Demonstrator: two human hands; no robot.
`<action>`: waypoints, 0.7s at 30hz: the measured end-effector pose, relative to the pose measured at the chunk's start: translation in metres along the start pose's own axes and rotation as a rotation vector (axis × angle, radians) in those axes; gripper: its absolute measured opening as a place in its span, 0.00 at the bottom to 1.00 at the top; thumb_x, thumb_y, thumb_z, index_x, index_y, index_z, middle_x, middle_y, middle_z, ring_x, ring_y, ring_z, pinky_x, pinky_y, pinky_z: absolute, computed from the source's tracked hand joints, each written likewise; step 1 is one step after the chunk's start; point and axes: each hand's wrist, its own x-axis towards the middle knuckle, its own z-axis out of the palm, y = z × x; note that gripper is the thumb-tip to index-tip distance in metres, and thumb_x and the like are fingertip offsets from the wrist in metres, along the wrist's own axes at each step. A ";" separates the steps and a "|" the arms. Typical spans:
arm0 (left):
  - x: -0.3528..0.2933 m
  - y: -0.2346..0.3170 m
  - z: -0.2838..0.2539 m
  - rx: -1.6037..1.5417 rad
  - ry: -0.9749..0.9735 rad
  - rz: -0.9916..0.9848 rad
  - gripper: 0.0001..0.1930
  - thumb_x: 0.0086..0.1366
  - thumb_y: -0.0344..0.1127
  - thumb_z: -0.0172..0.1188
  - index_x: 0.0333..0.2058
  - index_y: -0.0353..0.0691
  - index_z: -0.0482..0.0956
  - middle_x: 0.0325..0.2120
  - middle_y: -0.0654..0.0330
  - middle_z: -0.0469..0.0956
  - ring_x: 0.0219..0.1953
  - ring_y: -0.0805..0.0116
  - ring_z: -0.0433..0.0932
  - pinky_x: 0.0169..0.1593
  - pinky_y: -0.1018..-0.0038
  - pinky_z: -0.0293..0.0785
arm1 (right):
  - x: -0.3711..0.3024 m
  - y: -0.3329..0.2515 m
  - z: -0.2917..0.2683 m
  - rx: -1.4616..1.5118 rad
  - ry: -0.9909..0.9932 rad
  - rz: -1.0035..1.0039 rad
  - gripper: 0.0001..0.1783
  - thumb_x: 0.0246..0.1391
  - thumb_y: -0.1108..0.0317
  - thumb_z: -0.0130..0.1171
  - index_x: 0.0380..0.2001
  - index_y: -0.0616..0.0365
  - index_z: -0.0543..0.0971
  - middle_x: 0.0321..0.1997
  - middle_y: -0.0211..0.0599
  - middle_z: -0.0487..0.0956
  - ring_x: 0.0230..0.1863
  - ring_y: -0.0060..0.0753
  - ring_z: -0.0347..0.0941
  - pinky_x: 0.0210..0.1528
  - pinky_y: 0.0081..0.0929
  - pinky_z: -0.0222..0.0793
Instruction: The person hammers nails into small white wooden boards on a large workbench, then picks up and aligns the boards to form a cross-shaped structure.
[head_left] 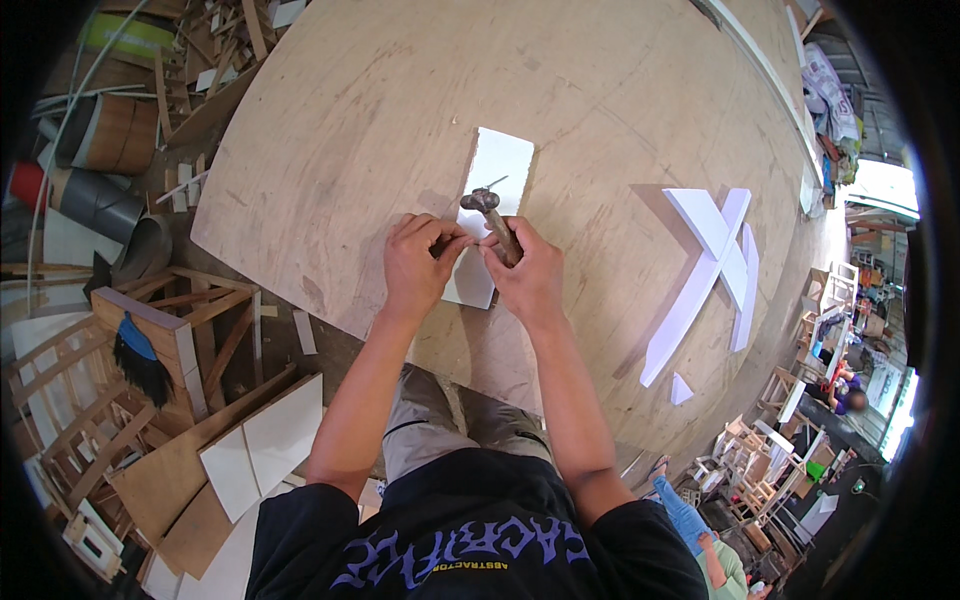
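White flat rectangular board (505, 155) lies at twelve o'clock before me on the broad tan plywood tabletop (350, 130). My right hand (530, 275) is clamped round the brown-handled metal hammer (497, 222), its head toward eleven o'clock. My left hand (415, 258) has thumb and forefinger together over the board; whether on anything, I cannot tell. Crossed white flat strips (713, 245) lie at two o'clock.
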 end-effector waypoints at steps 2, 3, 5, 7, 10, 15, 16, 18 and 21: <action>0.001 0.000 -0.001 0.000 0.001 0.008 0.08 0.55 0.31 0.80 0.33 0.40 0.89 0.28 0.60 0.84 0.32 0.60 0.79 0.40 0.64 0.75 | 0.000 0.000 0.001 0.013 0.008 -0.007 0.14 0.55 0.76 0.71 0.45 0.59 0.83 0.36 0.39 0.90 0.38 0.36 0.90 0.45 0.31 0.83; 0.001 0.000 -0.001 0.004 0.011 0.024 0.08 0.55 0.31 0.80 0.33 0.40 0.89 0.28 0.60 0.84 0.32 0.60 0.79 0.40 0.64 0.75 | 0.000 0.000 0.001 0.015 0.005 0.013 0.14 0.55 0.76 0.71 0.45 0.59 0.83 0.36 0.40 0.90 0.39 0.36 0.90 0.45 0.31 0.83; 0.001 0.000 0.000 0.006 0.027 0.046 0.08 0.55 0.31 0.80 0.33 0.40 0.90 0.28 0.60 0.84 0.32 0.60 0.79 0.39 0.64 0.75 | 0.000 0.000 0.000 0.055 0.014 -0.016 0.14 0.56 0.74 0.72 0.46 0.60 0.83 0.36 0.39 0.89 0.35 0.36 0.88 0.42 0.31 0.81; 0.000 -0.001 0.000 0.003 0.037 0.056 0.08 0.55 0.30 0.80 0.33 0.40 0.90 0.28 0.60 0.84 0.32 0.60 0.79 0.39 0.64 0.75 | -0.003 0.002 -0.001 0.049 0.002 0.013 0.15 0.59 0.71 0.72 0.48 0.61 0.83 0.35 0.39 0.89 0.31 0.35 0.85 0.39 0.32 0.79; 0.000 -0.002 0.002 0.001 0.061 0.085 0.08 0.54 0.30 0.79 0.33 0.40 0.90 0.28 0.60 0.85 0.33 0.60 0.79 0.39 0.64 0.75 | -0.019 0.006 -0.007 0.001 0.015 0.027 0.17 0.65 0.65 0.69 0.53 0.60 0.83 0.33 0.40 0.86 0.27 0.36 0.78 0.35 0.33 0.74; -0.001 -0.003 0.003 -0.027 0.051 0.046 0.08 0.54 0.29 0.79 0.33 0.41 0.90 0.29 0.61 0.85 0.34 0.60 0.80 0.40 0.64 0.75 | -0.053 0.010 -0.010 -0.056 0.140 -0.165 0.23 0.73 0.62 0.61 0.66 0.58 0.80 0.31 0.44 0.80 0.29 0.38 0.75 0.36 0.35 0.72; -0.001 -0.003 0.003 -0.030 0.055 0.050 0.08 0.54 0.29 0.79 0.33 0.41 0.90 0.29 0.61 0.85 0.34 0.60 0.80 0.40 0.64 0.75 | -0.057 0.010 -0.011 -0.087 0.115 -0.135 0.24 0.73 0.62 0.61 0.67 0.57 0.79 0.31 0.44 0.79 0.29 0.39 0.75 0.36 0.35 0.72; -0.001 -0.003 0.002 -0.013 0.043 0.051 0.08 0.54 0.28 0.79 0.33 0.41 0.90 0.30 0.61 0.86 0.34 0.60 0.80 0.41 0.64 0.75 | -0.063 0.009 -0.013 -0.144 0.066 -0.076 0.25 0.73 0.63 0.61 0.69 0.56 0.77 0.31 0.44 0.78 0.29 0.40 0.75 0.35 0.36 0.72; -0.001 -0.003 0.003 -0.023 0.045 0.050 0.07 0.55 0.30 0.79 0.33 0.43 0.90 0.30 0.64 0.85 0.35 0.61 0.80 0.42 0.64 0.73 | -0.065 0.006 -0.012 -0.149 0.067 -0.110 0.25 0.72 0.66 0.62 0.69 0.56 0.78 0.30 0.43 0.77 0.29 0.40 0.75 0.35 0.36 0.72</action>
